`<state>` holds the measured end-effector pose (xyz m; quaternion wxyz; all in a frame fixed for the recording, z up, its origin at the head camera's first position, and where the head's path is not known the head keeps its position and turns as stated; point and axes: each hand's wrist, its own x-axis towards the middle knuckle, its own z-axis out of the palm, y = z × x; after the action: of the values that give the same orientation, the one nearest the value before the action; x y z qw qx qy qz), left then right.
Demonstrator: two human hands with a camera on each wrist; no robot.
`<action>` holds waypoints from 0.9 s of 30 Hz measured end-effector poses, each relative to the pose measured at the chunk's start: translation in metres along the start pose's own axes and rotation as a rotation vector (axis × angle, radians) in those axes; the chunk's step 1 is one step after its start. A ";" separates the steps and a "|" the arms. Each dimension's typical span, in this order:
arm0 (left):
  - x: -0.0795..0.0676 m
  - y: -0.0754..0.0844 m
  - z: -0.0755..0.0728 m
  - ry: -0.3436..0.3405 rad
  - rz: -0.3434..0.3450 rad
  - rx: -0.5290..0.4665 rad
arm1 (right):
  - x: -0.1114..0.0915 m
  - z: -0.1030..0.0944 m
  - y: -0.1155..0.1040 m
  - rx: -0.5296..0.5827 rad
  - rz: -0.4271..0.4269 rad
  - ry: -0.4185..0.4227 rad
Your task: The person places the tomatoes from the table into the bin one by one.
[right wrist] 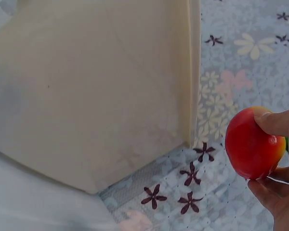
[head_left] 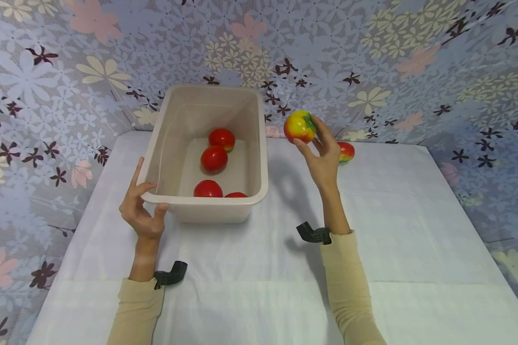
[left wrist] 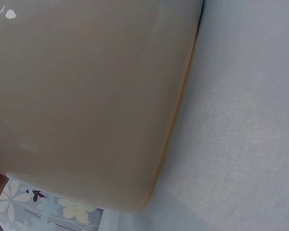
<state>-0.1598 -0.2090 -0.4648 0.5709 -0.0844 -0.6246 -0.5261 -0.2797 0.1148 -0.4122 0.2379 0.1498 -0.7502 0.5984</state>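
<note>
A beige plastic bin [head_left: 211,211] stands on the table, with several red tomatoes [head_left: 214,159] on its floor. At the bin's near left corner my left hand [head_left: 143,214] grips the rim between thumb and fingers. Right of the bin, my right hand [head_left: 323,160] holds up a red-and-yellow tomato [head_left: 299,127] with a green leafy top, pinched between thumb and fingertips. The right wrist view shows the red side of this tomato [right wrist: 253,144] beside the bin's outer wall [right wrist: 101,86]. The left wrist view is mostly filled by the bin wall [left wrist: 86,96].
Another red-and-yellow tomato [head_left: 346,151] lies on the table behind my right hand, partly hidden by it. A white cloth [head_left: 250,287] covers the table. Flower-patterned fabric [head_left: 319,57] rises behind the table and along its sides.
</note>
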 end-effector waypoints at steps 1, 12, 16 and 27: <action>0.000 0.000 0.000 -0.001 0.000 0.001 | 0.000 0.000 -0.003 0.007 -0.004 -0.004; -0.001 0.001 0.000 0.009 -0.002 0.004 | -0.003 0.000 -0.021 0.066 -0.099 -0.031; -0.001 0.001 -0.001 0.007 -0.007 0.005 | -0.008 0.004 -0.031 0.096 -0.161 -0.061; 0.001 0.003 0.001 0.010 -0.014 -0.006 | -0.025 0.028 -0.056 0.144 -0.222 -0.204</action>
<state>-0.1592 -0.2074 -0.4624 0.5702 -0.0790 -0.6206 -0.5325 -0.2350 0.0726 -0.3837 0.2136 0.3084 -0.7046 0.6023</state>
